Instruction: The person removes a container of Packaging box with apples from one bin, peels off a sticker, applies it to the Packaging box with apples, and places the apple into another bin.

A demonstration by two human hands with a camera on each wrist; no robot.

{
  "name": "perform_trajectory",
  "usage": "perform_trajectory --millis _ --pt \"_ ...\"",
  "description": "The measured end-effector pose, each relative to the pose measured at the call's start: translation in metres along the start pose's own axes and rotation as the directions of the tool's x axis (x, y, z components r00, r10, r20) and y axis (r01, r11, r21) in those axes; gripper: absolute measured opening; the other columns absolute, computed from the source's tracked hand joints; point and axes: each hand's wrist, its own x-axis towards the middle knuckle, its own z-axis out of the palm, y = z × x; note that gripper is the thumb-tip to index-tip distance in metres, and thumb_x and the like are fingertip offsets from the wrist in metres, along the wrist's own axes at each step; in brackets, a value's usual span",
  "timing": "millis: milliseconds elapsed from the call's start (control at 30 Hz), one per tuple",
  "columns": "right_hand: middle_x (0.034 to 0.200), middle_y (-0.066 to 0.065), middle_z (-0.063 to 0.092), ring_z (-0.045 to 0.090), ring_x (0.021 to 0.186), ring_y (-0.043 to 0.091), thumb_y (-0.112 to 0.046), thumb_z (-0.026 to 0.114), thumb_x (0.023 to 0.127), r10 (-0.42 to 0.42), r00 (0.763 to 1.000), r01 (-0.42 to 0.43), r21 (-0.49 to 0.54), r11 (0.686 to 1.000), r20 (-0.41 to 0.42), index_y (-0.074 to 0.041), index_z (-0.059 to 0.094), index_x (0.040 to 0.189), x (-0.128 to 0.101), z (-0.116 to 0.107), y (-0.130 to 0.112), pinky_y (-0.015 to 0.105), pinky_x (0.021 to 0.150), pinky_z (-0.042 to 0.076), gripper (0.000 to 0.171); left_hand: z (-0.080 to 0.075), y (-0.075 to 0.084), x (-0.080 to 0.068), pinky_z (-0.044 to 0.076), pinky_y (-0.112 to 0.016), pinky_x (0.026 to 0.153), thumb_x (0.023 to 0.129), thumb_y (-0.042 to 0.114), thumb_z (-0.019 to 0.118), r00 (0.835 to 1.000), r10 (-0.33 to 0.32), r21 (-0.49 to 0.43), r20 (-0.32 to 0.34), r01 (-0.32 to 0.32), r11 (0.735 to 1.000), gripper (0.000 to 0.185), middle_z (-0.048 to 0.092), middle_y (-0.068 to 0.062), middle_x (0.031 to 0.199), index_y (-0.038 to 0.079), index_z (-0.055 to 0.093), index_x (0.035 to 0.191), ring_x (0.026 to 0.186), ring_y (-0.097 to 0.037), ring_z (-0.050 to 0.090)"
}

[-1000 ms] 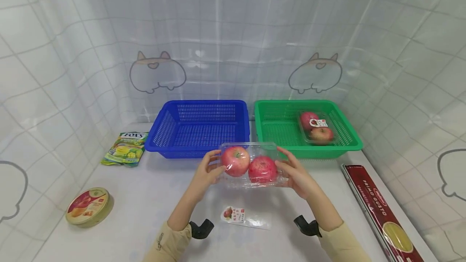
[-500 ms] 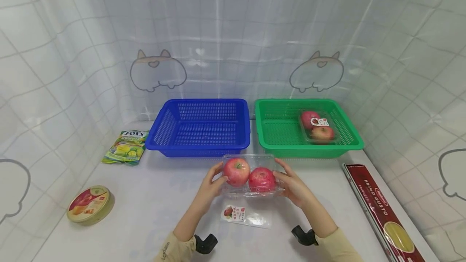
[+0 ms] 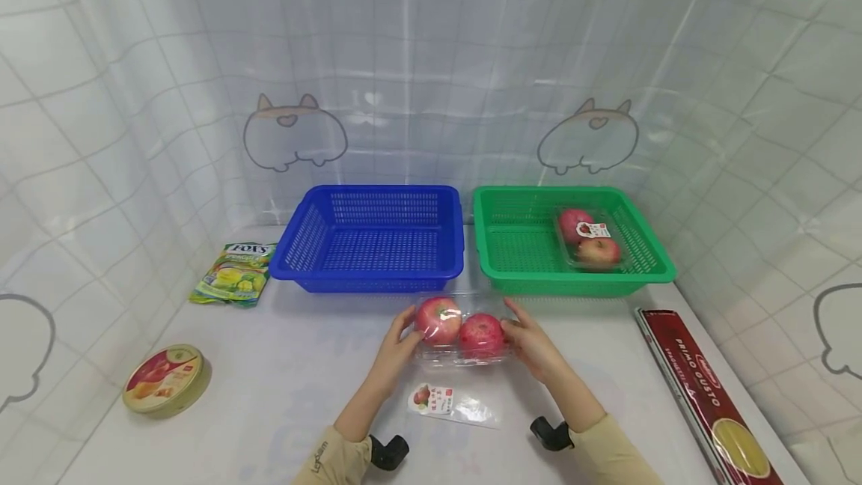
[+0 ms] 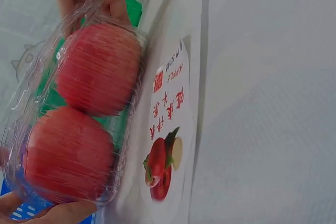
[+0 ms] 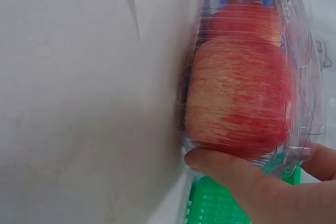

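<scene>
A clear plastic clamshell box (image 3: 465,359) with two red apples (image 3: 439,320) inside lies low over the table in the head view, just in front of the baskets. My left hand (image 3: 397,354) grips its left end, thumb at the front. At the other end, my right hand (image 3: 535,343) holds the box with thumb and fingers. The right wrist view shows the right thumb (image 5: 231,174) along the ribbed side of the box, whose bottom is close to the table. A label strip printed with an apple (image 3: 434,400) lies flat nearer the body, between the forearms.
Behind stand a blue basket (image 3: 367,275) and a green basket (image 3: 572,275); the green one holds another labelled box of apples (image 3: 591,238). On the left lie a FOX'S candy bag (image 3: 236,274) and a round tin (image 3: 167,380). A spaghetti box (image 3: 707,395) lies along the right.
Both hands have brought the box of apples toward the body and down to the table, away from the baskets. The label strip stays in place.
</scene>
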Motion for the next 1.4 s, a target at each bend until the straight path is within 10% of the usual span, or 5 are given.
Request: perform_trajectory --millis 433,633,967,1233,1400 --pt "0.136 0.030 0.035 0.054 0.101 0.019 -0.011 0.041 0.097 -0.003 1.000 0.002 -0.092 0.996 -0.010 -0.005 0.012 0.148 0.001 0.000 0.004 0.033 0.088 0.046 0.059 -0.006 -0.006 0.000 0.036 -0.055 0.098 0.093 0.013 0.048 0.999 -0.030 0.047 0.028 0.029 0.998 0.061 0.029 -0.032 0.141 -0.003 0.019 0.145 0.126 -0.049 0.033" --pt "0.141 0.032 0.028 0.036 0.125 0.045 -0.018 0.043 0.097 -0.033 0.997 0.028 -0.072 0.997 -0.069 -0.003 0.014 0.146 -0.008 -0.009 -0.004 0.052 0.101 0.035 0.059 -0.028 -0.100 0.030 0.049 -0.050 0.082 0.089 0.035 0.055 0.988 -0.075 -0.125 0.132 0.092 0.988 0.071 0.049 -0.022 0.124 0.031 0.015 0.148 0.104 -0.034 0.057" --pt "0.118 0.020 0.053 0.054 0.110 0.029 -0.007 0.047 0.091 -0.192 0.978 0.186 -0.077 0.980 -0.080 0.009 0.049 0.118 -0.037 0.001 -0.021 0.033 0.090 0.046 0.031 -0.035 -0.146 0.037 0.052 -0.043 0.075 0.089 0.037 0.052 0.958 -0.247 -0.186 0.147 0.272 0.944 0.077 0.047 -0.027 0.120 0.017 0.008 0.149 0.094 -0.031 0.059" --pt "0.112 0.021 0.058 0.057 0.100 0.026 -0.015 0.052 0.092 -0.114 0.889 0.271 -0.310 0.911 0.443 0.004 0.057 0.112 -0.052 0.026 -0.002 0.029 0.083 0.048 0.028 -0.016 -0.008 -0.036 0.046 -0.048 0.089 0.097 0.031 0.028 0.954 -0.235 0.001 0.186 0.239 0.971 0.067 0.029 -0.042 0.131 -0.008 -0.002 0.142 0.112 -0.046 0.047" --pt "0.111 0.006 0.063 0.057 0.104 0.024 -0.015 0.064 0.084 -0.085 0.876 0.399 -0.613 0.682 0.475 -0.007 0.063 0.111 -0.046 0.045 0.019 0.032 0.087 0.047 0.028 -0.013 0.001 -0.041 0.049 -0.046 0.085 0.098 0.026 0.026 0.945 -0.265 0.003 0.190 0.269 0.963 0.061 0.029 -0.040 0.130 -0.008 0.000 0.142 0.104 -0.042 0.053"
